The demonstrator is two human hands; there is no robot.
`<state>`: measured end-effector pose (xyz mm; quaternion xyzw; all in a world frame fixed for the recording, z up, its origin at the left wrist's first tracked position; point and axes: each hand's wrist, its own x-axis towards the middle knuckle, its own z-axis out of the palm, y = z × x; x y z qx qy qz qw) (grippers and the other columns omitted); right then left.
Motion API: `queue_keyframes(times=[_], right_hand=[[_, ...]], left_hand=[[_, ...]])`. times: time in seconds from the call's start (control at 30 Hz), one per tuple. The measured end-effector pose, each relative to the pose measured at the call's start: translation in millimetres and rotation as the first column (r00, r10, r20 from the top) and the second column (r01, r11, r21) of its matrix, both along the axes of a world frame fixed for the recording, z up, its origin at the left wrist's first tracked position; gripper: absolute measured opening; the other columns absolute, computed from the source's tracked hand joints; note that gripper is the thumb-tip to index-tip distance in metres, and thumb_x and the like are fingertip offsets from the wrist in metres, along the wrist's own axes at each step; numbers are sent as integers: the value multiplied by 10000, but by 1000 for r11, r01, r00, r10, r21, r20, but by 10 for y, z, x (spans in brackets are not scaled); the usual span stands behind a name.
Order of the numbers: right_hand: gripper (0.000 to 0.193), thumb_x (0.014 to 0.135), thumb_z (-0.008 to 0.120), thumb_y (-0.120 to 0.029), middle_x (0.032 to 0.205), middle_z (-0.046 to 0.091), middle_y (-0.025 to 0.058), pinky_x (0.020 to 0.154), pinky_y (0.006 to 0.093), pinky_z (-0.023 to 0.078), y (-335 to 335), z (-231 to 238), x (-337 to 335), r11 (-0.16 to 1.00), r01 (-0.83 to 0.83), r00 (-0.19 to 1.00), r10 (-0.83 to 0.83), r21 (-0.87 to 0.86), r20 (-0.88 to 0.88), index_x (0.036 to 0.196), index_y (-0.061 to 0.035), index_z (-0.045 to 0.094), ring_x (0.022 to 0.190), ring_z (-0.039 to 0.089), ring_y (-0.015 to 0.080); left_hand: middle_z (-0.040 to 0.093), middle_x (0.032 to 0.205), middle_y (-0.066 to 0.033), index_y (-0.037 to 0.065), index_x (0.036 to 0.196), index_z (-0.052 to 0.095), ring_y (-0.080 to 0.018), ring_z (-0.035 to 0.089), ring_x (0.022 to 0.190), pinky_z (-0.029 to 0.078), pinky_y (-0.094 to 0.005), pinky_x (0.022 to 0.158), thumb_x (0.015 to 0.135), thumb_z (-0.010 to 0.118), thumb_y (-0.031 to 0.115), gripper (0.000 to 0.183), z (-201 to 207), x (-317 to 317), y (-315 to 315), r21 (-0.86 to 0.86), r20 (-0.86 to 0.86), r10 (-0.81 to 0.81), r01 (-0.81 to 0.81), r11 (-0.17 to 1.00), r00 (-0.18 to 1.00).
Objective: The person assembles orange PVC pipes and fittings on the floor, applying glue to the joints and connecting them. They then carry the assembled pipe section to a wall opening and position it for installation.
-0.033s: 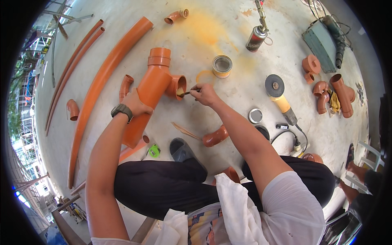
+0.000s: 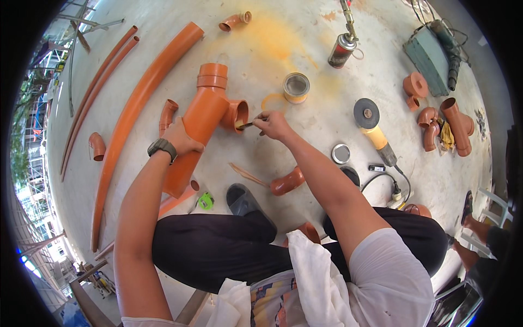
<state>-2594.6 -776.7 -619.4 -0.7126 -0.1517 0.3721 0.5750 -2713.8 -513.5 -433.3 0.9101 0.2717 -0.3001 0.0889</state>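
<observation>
- I judged I was brushing glue inside the side socket of the orange pipe fitting (image 2: 204, 122), which lay on the concrete floor (image 2: 305, 43).
- Next would call for more glue from the open tin (image 2: 296, 87) nearby.
- My left hand (image 2: 182, 137) wrapped the fitting's body, steadying it.
- My right hand (image 2: 274, 125) pinched a small brush (image 2: 248, 125), fingers closed narrowly.

Open-air construction site, plumbing work area. Evidence: bare concrete floor (image 2: 305, 49) strewn with orange pipes (image 2: 143, 103) and elbow fittings (image 2: 436, 122); angle grinder (image 2: 373, 128), gas torch (image 2: 343, 46), open glue tin (image 2: 296, 87); scaffolding (image 2: 38, 103) at left edge.
</observation>
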Motion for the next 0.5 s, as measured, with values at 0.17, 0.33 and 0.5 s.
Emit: queue_keyframes(times=[0.17, 0.33, 0.5], right_hand=[[214, 1004, 611, -178, 674, 582, 34, 687, 365, 617, -5, -132, 101, 898, 376, 704, -117, 227, -701, 902, 10, 624, 576, 593, 167], [165, 1044, 574, -173, 722, 566, 47, 792, 409, 642, 73, -271, 81, 562, 827, 181, -284, -10, -942, 968, -29, 544, 599, 595, 162], [140, 1056, 564, -165, 757, 572, 46, 839, 418, 638, 90, -273, -155, 453, 883, 62, -374, -125, -925, 1039, -28, 542, 624, 594, 158]], left_hand=[[607, 1285, -314, -109, 1344, 428, -413, 638, 1184, 533, -416, 1012, 524, 903, 462, 1106, -20, -9, 6, -16, 12, 23, -23, 1000, 1000], [607, 1291, -313, -113, 1331, 431, -416, 641, 1181, 537, -419, 1010, 512, 909, 468, 1112, -55, 53, 60, -22, 8, 32, -32, 999, 999], [606, 1292, -317, -111, 1323, 438, -420, 640, 1181, 537, -420, 1014, 508, 908, 474, 1108, -117, 3, 84, 0, 72, -13, 13, 1000, 997]])
